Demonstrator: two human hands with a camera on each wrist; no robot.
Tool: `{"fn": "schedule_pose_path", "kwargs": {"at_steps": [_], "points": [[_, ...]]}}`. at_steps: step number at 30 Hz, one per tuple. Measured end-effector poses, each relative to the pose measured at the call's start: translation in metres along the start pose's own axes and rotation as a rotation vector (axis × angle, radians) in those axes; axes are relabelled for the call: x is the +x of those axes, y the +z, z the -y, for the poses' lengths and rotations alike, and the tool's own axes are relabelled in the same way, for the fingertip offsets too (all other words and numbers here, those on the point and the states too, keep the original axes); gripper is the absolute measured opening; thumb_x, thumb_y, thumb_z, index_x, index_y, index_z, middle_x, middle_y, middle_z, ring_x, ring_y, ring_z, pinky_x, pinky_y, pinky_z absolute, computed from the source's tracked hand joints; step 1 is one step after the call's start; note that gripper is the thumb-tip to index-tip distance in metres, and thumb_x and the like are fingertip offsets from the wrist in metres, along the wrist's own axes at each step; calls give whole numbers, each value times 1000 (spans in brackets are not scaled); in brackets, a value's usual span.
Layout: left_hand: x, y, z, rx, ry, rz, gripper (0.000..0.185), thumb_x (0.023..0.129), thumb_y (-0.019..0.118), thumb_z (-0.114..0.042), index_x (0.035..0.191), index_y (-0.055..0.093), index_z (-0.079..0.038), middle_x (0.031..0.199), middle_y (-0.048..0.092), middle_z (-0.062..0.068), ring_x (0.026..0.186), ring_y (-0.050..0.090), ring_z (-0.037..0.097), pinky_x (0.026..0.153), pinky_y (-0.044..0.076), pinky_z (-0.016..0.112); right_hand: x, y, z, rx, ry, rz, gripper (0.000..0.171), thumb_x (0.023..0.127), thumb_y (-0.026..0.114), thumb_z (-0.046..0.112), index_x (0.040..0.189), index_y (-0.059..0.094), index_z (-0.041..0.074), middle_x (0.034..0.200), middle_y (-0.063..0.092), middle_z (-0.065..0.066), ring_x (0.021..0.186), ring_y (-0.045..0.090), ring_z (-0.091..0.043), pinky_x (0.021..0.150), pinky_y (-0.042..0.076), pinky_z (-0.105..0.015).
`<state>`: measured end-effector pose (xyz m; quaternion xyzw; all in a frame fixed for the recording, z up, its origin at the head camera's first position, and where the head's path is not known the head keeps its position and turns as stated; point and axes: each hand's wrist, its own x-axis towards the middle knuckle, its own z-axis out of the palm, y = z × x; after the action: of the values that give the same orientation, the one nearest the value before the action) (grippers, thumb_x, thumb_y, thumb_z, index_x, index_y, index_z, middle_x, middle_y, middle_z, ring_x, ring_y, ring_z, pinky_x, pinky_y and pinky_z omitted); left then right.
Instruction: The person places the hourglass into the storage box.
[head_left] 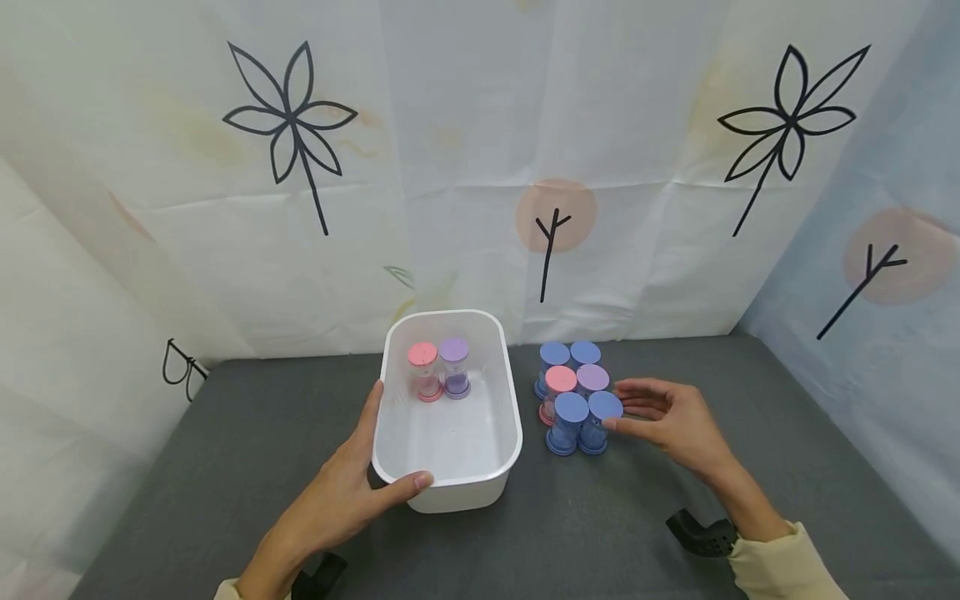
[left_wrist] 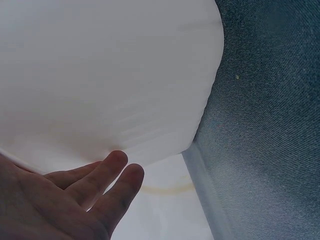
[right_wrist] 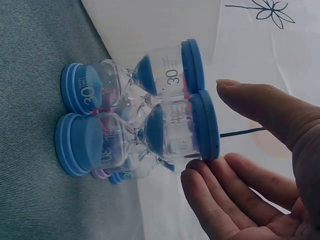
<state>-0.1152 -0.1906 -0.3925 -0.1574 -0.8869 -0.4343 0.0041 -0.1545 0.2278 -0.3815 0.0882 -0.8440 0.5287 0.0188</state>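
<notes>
My left hand (head_left: 348,483) holds the near-left corner of a white tub (head_left: 468,493), its thumb on the front rim. In the left wrist view its fingers (left_wrist: 122,187) touch the tub's outer wall. Inside the tub stand a pink hourglass (head_left: 423,354) and a purple hourglass (head_left: 453,350). At the right side of a group of upright hourglasses, my right hand (head_left: 675,421) spreads its thumb and fingers around the cap of the front-right blue hourglass (right_wrist: 206,125). In the right wrist view the thumb stands apart from the cap; the fingertips are close by it.
Beside that one stand a front-left blue hourglass (head_left: 570,408), a pink one (head_left: 560,380), a purple one (head_left: 592,378) and two blue ones (head_left: 554,354) at the back. All stand on a dark grey cloth surface (head_left: 262,433). Patterned white curtains (head_left: 457,225) hang behind.
</notes>
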Motion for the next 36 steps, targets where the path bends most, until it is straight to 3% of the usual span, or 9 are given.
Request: {"fn": "schedule_pose_path", "kwargs": {"at_steps": [7, 16, 30, 36], "points": [[0, 0, 1, -9, -2, 8, 116, 85, 79, -52, 163, -4, -35, 164, 28, 0, 138, 42, 26, 104, 36, 61, 3, 4, -5, -25, 9, 0, 55, 81, 88, 17, 127, 65, -5, 126, 66, -21, 108, 69, -31, 82, 55, -24], [0, 1, 1, -12, -6, 4, 116, 84, 80, -52, 163, -3, -34, 163, 30, 1, 137, 43, 26, 104, 36, 60, 5, 9, -13, -7, 17, -1, 53, 80, 88, 14, 125, 66, -5, 122, 67, -22, 99, 71, -17, 79, 56, -24], [1, 0, 1, -9, -8, 8, 116, 84, 80, -52, 163, -3, -35, 162, 32, 1, 134, 46, 25, 102, 38, 59, 1, 9, -8, -22, -1, -12, 50, 81, 88, 15, 123, 67, -4, 120, 67, -18, 100, 69, -18, 83, 54, -23], [1, 0, 1, -7, 2, 5, 115, 85, 79, -52, 163, -3, -34, 162, 32, 0, 133, 46, 25, 102, 38, 58, -5, 1, 3, -47, -11, -26, 49, 83, 87, 19, 124, 68, 1, 121, 67, -15, 101, 68, -12, 82, 54, -25]]}}
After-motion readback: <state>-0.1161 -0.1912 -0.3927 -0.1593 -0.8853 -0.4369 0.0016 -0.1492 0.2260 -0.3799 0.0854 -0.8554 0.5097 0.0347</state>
